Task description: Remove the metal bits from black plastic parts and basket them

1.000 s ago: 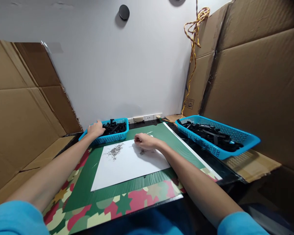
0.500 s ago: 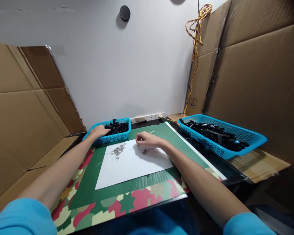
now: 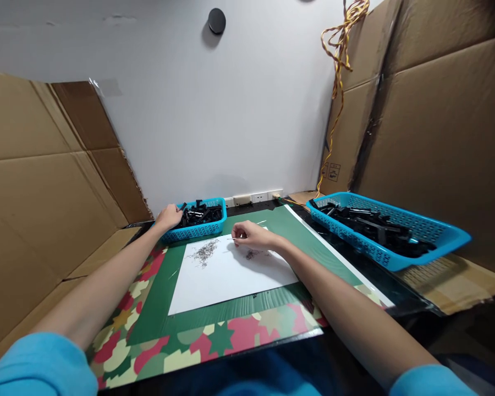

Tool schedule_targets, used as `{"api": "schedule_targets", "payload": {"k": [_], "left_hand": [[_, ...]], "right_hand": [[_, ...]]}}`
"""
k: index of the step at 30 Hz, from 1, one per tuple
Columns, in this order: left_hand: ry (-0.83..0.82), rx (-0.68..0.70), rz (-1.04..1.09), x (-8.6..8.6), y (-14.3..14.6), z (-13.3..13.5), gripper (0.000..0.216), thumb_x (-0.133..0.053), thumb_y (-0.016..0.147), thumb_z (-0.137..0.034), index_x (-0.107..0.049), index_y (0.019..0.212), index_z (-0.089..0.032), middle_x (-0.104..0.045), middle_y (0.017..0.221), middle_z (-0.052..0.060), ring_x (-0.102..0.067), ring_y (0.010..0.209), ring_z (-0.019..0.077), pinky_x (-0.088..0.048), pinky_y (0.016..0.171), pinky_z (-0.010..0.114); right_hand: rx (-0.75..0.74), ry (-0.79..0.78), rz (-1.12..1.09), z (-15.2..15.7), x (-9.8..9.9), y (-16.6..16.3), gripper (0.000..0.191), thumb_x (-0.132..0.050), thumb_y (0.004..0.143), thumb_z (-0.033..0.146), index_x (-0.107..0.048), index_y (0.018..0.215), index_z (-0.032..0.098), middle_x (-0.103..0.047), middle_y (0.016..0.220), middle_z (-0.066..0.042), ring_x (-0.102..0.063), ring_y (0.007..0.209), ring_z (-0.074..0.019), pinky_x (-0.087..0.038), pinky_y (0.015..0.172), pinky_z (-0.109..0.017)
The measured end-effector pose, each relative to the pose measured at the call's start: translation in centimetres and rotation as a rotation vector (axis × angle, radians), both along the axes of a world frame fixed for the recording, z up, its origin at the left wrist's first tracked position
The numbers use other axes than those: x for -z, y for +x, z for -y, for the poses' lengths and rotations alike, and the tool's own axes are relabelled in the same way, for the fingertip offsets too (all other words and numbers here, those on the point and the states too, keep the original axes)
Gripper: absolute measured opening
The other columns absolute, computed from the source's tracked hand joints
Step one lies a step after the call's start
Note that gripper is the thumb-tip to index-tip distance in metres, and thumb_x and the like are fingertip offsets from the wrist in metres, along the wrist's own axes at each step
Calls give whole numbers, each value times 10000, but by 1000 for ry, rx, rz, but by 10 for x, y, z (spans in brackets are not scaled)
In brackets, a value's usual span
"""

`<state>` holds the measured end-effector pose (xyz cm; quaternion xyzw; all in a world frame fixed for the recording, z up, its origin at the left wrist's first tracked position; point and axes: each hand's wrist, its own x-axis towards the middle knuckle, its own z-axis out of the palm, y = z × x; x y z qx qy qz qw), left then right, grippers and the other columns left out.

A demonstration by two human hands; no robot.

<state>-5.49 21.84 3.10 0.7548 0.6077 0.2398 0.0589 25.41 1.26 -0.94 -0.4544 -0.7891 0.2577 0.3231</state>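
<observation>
My left hand (image 3: 169, 216) is at the left end of a blue basket (image 3: 193, 232) heaped with black plastic parts (image 3: 202, 213). Its fingers are closed on a black plastic part (image 3: 183, 207), which tilts up from the heap. Over the white sheet (image 3: 231, 280), my right hand (image 3: 251, 235) pinches a thin, light-coloured sliver (image 3: 231, 238) that sticks out to the left; its exact kind is too small to make out. On the sheet lies a pile of tiny metal pieces (image 3: 206, 252). A smaller pile (image 3: 251, 254) sits in the shadow under my right hand.
A second blue basket (image 3: 445, 237), also full of black parts, stands to the right and overhangs a cardboard flap. Cardboard walls (image 3: 449, 137) rise on both sides. Sockets (image 3: 259, 197) line the back wall, and a twisted yellow cord (image 3: 334, 121) hangs at the right.
My left hand has drawn back toward the basket's left end, and a black part now stands tilted at its fingertips. My right hand keeps its pinch over the sheet. The whole view has shifted slightly.
</observation>
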Motion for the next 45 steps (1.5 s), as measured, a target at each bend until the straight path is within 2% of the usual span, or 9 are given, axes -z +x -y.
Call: {"api": "schedule_targets", "payload": {"k": [4, 7, 11, 15, 19, 25, 32, 39, 45], "left_hand": [[98, -17, 52, -11, 0, 17, 286, -537, 1027, -452, -622, 1069, -182, -783, 992, 122, -692, 947, 267, -461, 821, 331], [193, 51, 115, -10, 8, 49, 310, -471, 1069, -451, -604, 1187, -196, -797, 1036, 90, -709, 883, 227, -480, 811, 311], [270, 385, 288, 8, 31, 112, 334, -534, 1053, -496, -663, 1138, -200, -790, 959, 71, -727, 848, 230, -515, 788, 318], [267, 571, 51, 27, 52, 170, 278, -615, 1027, -450, -724, 1075, -198, -753, 999, 87, -681, 975, 266, -514, 863, 378], [247, 710, -112, 36, 58, 204, 216, -594, 1049, -345, -739, 1078, -188, -724, 989, 101, -627, 1012, 276, -514, 876, 401], [296, 776, -278, 45, 58, 217, 240, -520, 1086, -310, -722, 1123, -185, -701, 1017, 108, -606, 1005, 270, -505, 899, 412], [216, 733, -174, 50, 61, 217, 327, -461, 1111, -396, -690, 1181, -173, -695, 1070, 122, -648, 1039, 279, -510, 917, 411], [138, 680, -134, 50, 60, 219, 353, -430, 1112, -378, -694, 1217, -170, -707, 1052, 132, -664, 1032, 290, -511, 911, 415], [113, 711, -120, 53, 62, 218, 332, -473, 1097, -371, -674, 1276, -176, -706, 1008, 118, -673, 985, 289, -501, 864, 400]], "right_hand": [[-6, -37, -31, -2, 2, 2, 156, -707, 850, 159, -783, 985, 148, -805, 862, -72, -717, 802, -196, -498, 714, -279], [-97, -77, -126, 2, -4, 4, 159, -786, 846, 258, -832, 960, 157, -825, 914, -90, -744, 864, -220, -540, 775, -302], [-191, -105, -327, 13, -18, 3, 275, -819, 857, 423, -845, 952, 166, -827, 948, -99, -747, 909, -225, -569, 851, -335], [-158, -102, -484, 19, -27, 2, 321, -851, 823, 461, -825, 937, 163, -822, 960, -113, -744, 925, -229, -563, 864, -352], [-31, -117, -502, 16, -23, 6, 323, -862, 804, 444, -793, 914, 148, -819, 913, -136, -710, 802, -200, -503, 707, -308], [145, -183, -333, 4, -7, 10, 293, -855, 770, 410, -800, 870, 139, -785, 828, -104, -564, 640, -145, -360, 576, -282], [212, -228, -307, 3, 1, 10, 284, -843, 767, 400, -837, 874, 137, -805, 882, -135, -626, 710, -187, -427, 643, -311], [271, -208, -245, 2, 3, 10, 282, -828, 774, 409, -853, 855, 140, -825, 915, -147, -684, 805, -216, -475, 713, -304], [314, -138, -109, 6, 2, 2, 275, -748, 811, 376, -852, 807, 121, -786, 754, -107, -607, 654, -180, -425, 608, -291]]}}
